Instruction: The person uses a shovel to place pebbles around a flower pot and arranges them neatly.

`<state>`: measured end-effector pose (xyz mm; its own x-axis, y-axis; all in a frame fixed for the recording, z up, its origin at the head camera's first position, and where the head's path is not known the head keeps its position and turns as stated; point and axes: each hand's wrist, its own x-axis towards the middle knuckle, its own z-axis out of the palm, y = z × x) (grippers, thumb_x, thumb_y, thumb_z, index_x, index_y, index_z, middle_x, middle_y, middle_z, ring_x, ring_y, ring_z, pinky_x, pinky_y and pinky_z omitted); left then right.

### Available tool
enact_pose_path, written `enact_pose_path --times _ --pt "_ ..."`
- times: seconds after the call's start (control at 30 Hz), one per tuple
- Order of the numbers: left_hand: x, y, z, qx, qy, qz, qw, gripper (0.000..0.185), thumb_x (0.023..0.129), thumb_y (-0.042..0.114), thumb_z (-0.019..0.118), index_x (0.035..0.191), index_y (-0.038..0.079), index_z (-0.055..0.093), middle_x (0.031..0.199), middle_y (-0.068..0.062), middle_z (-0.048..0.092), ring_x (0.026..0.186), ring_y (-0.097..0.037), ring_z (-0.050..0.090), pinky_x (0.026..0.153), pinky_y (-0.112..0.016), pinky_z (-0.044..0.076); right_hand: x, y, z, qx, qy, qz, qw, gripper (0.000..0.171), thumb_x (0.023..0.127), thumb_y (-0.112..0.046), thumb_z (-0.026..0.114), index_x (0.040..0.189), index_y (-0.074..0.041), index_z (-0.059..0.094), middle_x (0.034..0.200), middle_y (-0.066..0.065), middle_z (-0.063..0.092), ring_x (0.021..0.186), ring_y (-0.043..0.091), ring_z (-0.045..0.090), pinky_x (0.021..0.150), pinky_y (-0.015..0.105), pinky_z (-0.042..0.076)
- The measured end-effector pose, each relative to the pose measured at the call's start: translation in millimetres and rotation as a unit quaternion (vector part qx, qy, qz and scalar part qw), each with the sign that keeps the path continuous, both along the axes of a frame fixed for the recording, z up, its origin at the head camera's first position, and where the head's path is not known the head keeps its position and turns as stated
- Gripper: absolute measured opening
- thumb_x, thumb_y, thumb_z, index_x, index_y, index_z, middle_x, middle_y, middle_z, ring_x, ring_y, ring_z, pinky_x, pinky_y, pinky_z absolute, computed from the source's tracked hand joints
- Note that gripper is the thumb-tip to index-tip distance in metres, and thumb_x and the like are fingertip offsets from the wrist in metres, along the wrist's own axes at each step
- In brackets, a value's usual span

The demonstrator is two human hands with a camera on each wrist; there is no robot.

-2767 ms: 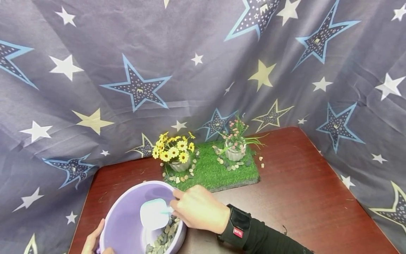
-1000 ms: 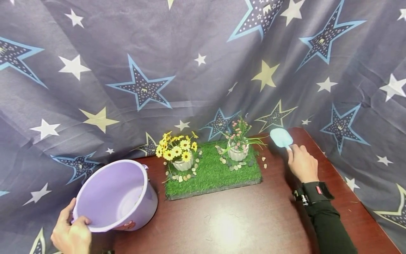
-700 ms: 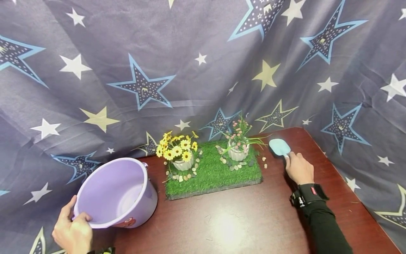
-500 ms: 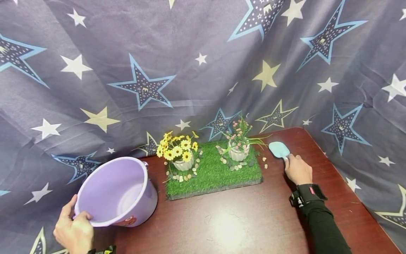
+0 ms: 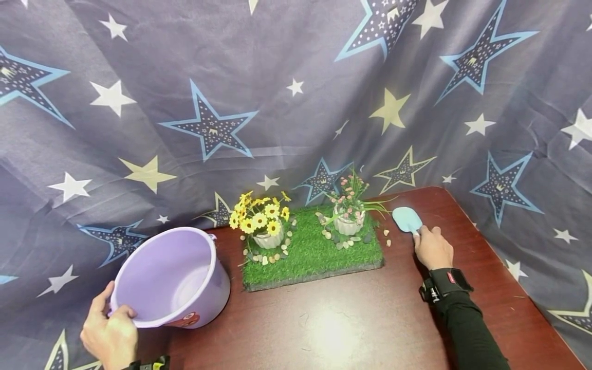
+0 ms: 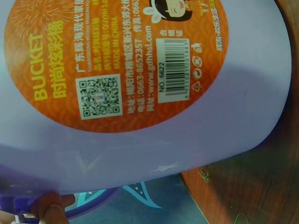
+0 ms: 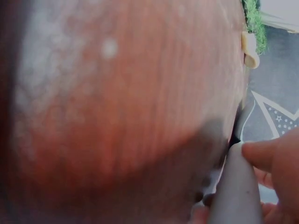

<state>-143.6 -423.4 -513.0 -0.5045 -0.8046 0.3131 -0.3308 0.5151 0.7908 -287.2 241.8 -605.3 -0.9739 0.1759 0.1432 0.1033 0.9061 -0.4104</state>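
A purple bucket stands at the table's left side, slightly tilted, its mouth facing up and toward me. My left hand grips its near left rim, thumb over the edge; in the left wrist view, fingers curl beside the handle joint. No stones show in the part of the inside I can see. At the table's back right, my right hand holds a small light blue shovel by its handle. Its blade lies at the tabletop; whether it fully touches, I cannot tell.
Between the hands lies a green turf mat bearing a pot of yellow flowers and a pot of pink flowers, each ringed by pebbles. Two loose pebbles sit right of the mat. A starry curtain hangs close behind the table.
The shovel went from inside the bucket, where stones showed, to the table's back right, then dropped slightly. The bucket moved left and tilts differently, still in my left hand.
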Motion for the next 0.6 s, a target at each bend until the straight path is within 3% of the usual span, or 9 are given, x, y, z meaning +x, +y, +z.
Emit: enact_pose_path --times 0.27,0.3,0.37,0.47,0.53,0.6 --pt "0.1 -0.9 -1.3 -0.008 -0.004 -0.005 0.9999 0.070 0.072 0.005 0.063 0.134 0.036 0.070 0.070 0.054 0.037 0.105 -0.045 0.058 0.072 -0.034 0.028 1.4 -2.7 1.2 0.024 0.007 -0.015 1.000 0.028 0.098 -0.021 0.061 0.113 0.002 0.062 0.096 0.033 0.059 0.088 0.057 0.064 0.066 0.068 0.048" --pt "0.2 -0.6 -0.7 -0.008 -0.009 -0.005 0.9999 0.070 0.072 0.006 0.063 0.135 0.036 0.069 0.070 0.052 0.037 0.104 -0.046 0.058 0.073 -0.036 0.028 1.5 -3.2 1.4 0.027 0.010 -0.015 0.999 0.028 0.097 -0.021 0.062 0.113 0.002 0.063 0.095 0.034 0.060 0.088 0.057 0.064 0.066 0.068 0.048" --pt "0.7 -0.8 1.1 -0.012 -0.025 -0.007 0.9996 0.070 0.075 0.008 0.062 0.138 0.036 0.067 0.073 0.034 0.054 0.105 -0.048 0.057 0.076 -0.044 0.030 1.4 -4.2 2.0 0.031 0.012 -0.014 0.999 0.028 0.096 -0.021 0.063 0.114 0.002 0.064 0.095 0.033 0.060 0.087 0.057 0.064 0.065 0.068 0.048" --pt "2.2 -1.7 4.5 -0.014 -0.071 -0.020 0.9972 0.069 0.082 0.012 0.059 0.147 0.036 0.058 0.107 0.000 0.068 0.114 -0.054 0.053 0.083 -0.057 0.031 1.9 -3.8 3.5 0.033 0.015 -0.010 0.999 0.032 0.096 -0.024 0.064 0.116 0.001 0.065 0.098 0.033 0.061 0.085 0.056 0.064 0.064 0.067 0.048" --pt "3.6 -2.3 6.7 -0.021 -0.092 -0.032 0.9950 0.070 0.087 0.013 0.056 0.152 0.036 0.051 0.135 -0.018 0.056 0.123 -0.055 0.050 0.089 -0.065 0.032 3.2 -2.0 6.0 0.034 0.023 -0.010 0.999 0.037 0.097 -0.028 0.064 0.120 0.001 0.065 0.102 0.032 0.061 0.086 0.056 0.065 0.064 0.068 0.048" --pt "4.8 -2.7 9.4 -0.031 -0.103 -0.047 0.9931 0.072 0.091 0.015 0.054 0.158 0.038 0.041 0.152 -0.016 0.046 0.132 -0.055 0.043 0.095 -0.069 0.030 5.4 0.4 11.5 0.031 0.038 -0.011 0.999 0.044 0.098 -0.034 0.063 0.126 0.000 0.064 0.110 0.032 0.061 0.091 0.056 0.064 0.065 0.068 0.048"
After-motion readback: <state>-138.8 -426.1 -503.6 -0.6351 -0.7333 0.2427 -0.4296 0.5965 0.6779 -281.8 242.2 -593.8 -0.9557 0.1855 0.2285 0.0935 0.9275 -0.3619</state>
